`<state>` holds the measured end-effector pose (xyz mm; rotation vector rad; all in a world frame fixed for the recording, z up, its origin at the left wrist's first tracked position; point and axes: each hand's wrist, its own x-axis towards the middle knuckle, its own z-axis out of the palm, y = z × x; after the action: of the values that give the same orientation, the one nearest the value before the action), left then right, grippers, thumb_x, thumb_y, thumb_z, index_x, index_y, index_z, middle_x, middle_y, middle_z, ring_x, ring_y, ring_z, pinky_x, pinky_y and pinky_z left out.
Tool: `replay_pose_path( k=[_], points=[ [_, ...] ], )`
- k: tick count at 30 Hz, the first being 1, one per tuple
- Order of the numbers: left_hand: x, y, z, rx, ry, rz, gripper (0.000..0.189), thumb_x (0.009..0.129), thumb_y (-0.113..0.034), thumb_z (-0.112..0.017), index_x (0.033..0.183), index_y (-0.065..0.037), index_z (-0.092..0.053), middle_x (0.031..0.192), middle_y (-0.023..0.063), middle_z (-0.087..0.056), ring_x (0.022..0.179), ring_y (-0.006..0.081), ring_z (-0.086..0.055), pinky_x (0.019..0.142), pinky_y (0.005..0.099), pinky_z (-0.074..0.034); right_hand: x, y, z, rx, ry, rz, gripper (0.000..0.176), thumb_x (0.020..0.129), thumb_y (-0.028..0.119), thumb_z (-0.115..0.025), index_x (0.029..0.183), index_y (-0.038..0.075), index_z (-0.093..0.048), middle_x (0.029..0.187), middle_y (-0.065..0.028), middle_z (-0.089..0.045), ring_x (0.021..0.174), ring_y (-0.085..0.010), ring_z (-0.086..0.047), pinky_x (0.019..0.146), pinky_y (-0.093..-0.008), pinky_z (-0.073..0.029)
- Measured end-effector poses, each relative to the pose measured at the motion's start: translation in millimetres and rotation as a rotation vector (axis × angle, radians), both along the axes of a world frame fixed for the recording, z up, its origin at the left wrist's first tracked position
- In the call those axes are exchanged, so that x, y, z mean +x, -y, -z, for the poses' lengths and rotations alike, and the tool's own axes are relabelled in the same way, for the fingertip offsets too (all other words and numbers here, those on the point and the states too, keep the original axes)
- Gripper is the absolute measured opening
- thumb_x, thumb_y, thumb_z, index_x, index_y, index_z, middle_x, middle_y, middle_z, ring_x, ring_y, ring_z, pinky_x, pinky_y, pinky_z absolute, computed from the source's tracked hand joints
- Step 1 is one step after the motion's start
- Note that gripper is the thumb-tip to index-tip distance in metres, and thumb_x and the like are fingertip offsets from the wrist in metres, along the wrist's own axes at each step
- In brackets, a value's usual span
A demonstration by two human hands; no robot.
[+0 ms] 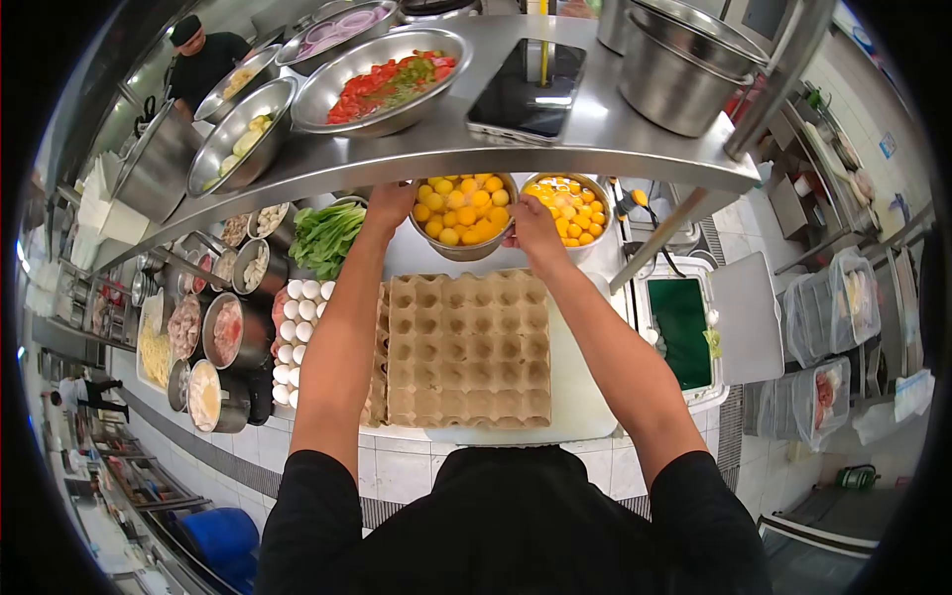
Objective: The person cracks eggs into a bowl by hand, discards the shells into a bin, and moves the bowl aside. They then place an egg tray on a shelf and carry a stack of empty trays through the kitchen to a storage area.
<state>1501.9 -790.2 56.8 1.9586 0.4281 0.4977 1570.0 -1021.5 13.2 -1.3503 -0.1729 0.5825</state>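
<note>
A round metal bowl [468,252] full of egg yolks [462,206] is between my hands, under the front edge of the steel shelf. My left hand [393,204] grips its left rim, with the fingertips partly hidden. On the opposite side, my right hand [535,224] is closed on the rim. Just right of it stands a second bowl with yolks and clear egg white [572,210]. Below my hands, an egg carton [468,347] with vacant cups lies on a white board [585,397]. White eggs [294,332] sit in a tray by my left forearm.
Overhead, the steel shelf [615,159] carries a phone [528,91], a bowl of chopped vegetables [387,84] and metal pots [684,79]. Leafy greens [327,240] and several food containers are at left. A green-bottomed bin [680,332] stands right. Another person [203,61] is at upper left.
</note>
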Motion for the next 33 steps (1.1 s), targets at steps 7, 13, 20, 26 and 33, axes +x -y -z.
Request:
replay_pose_path(
  k=[7, 13, 20, 26, 33],
  points=[
    [21.0, -58.8, 87.0, 0.258, -0.239, -0.136, 0.038, 0.085, -0.011, -0.062, 0.121, -0.003, -0.061, 0.107, 0.0106, -0.066, 0.093, 0.018, -0.06, 0.079, 0.0342, -0.048, 6.1, -49.3, 59.5, -0.114, -0.113, -0.025, 0.064, 0.087, 0.024, -0.057, 0.143, -0.001, -0.038, 0.106, -0.0119, -0.059, 0.08, -0.0168, -0.061, 0.061, -0.0286, -0.052],
    [30.8, -85.2, 153.4, -0.413, -0.308, 0.025, 0.045, 0.085, -0.018, -0.064, 0.128, -0.006, -0.061, 0.104, 0.0131, -0.07, 0.09, 0.0206, -0.064, 0.075, 0.0335, -0.052, 7.0, -46.9, 73.8, -0.289, -0.03, 0.04, 0.073, 0.086, 0.03, -0.063, 0.147, 0.001, -0.036, 0.119, -0.0139, -0.06, 0.096, -0.02, -0.061, 0.065, -0.0319, -0.054],
    [-158.3, 7.2, 65.5, -0.184, 0.24, -0.118, 0.035, 0.088, -0.006, -0.057, 0.122, -0.006, -0.064, 0.106, 0.0074, -0.068, 0.091, 0.0151, -0.064, 0.08, 0.0281, -0.05, -75.0, 27.1, -7.6, -0.091, 0.138, -0.092, 0.034, 0.097, 0.018, -0.058, 0.125, -0.001, -0.059, 0.107, -0.0077, -0.067, 0.09, -0.0131, -0.062, 0.083, -0.0248, -0.049],
    [-392.3, -118.3, 91.5, 0.299, -0.128, -0.774, 0.029, 0.096, -0.021, -0.053, 0.115, -0.003, -0.066, 0.101, 0.0099, -0.068, 0.085, 0.0167, -0.064, 0.077, 0.0334, -0.051, -194.1, 35.7, -27.3, -0.096, -0.056, -0.633, 0.039, 0.098, 0.026, -0.059, 0.126, -0.001, -0.059, 0.111, -0.0112, -0.069, 0.097, -0.0174, -0.066, 0.088, -0.0315, -0.052],
    [-446.4, -162.8, 146.2, -0.669, -0.36, -0.517, 0.049, 0.099, -0.045, -0.046, 0.124, -0.006, -0.062, 0.117, 0.0046, -0.064, 0.098, 0.014, -0.061, 0.078, 0.0294, -0.049, -320.8, -11.3, 29.4, -0.341, -0.022, -1.142, 0.062, 0.097, 0.038, -0.059, 0.138, -0.007, -0.046, 0.124, -0.0173, -0.062, 0.113, -0.0217, -0.06, 0.097, -0.0322, -0.046]
  ],
)
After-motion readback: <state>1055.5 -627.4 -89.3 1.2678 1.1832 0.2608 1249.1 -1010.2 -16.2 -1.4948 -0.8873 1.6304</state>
